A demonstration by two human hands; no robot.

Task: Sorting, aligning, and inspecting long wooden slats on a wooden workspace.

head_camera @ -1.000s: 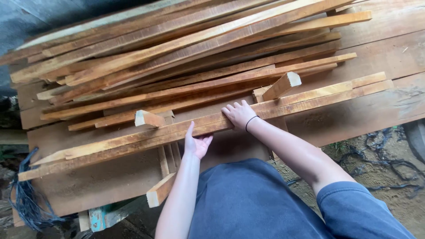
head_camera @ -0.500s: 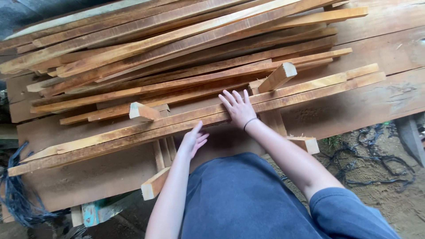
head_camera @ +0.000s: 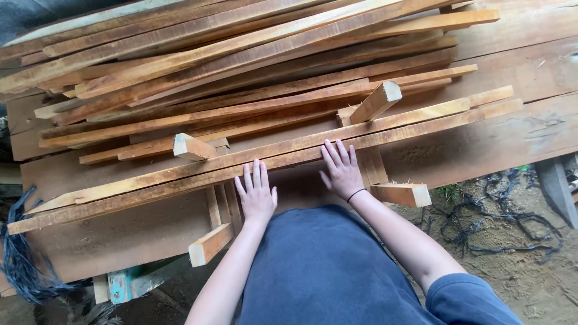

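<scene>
The two long, thin, reddish-brown wooden slats [head_camera: 265, 159] lie side by side along the near edge of the stack, running from the near left up to the far right. We judge them light but whippy over such a length, stiff across the width, rough-sawn and likely splintery; we would take hold near the middle, where they balance. Our left hand [head_camera: 257, 195] lies flat and spread on them, fingers unclenched, grasping nothing. Our right hand [head_camera: 342, 171], with a thin black band at the wrist, rests flat too, fingertips on the nearer slat. Short pale wooden offcut blocks [head_camera: 376, 102] sit just beyond and could snag a lift. Farther off lies the heap of long brown timber strips [head_camera: 241, 54]. Broad grey-brown planks [head_camera: 120, 235] carry everything. Blue cord [head_camera: 18, 271] hangs at the near left.
</scene>
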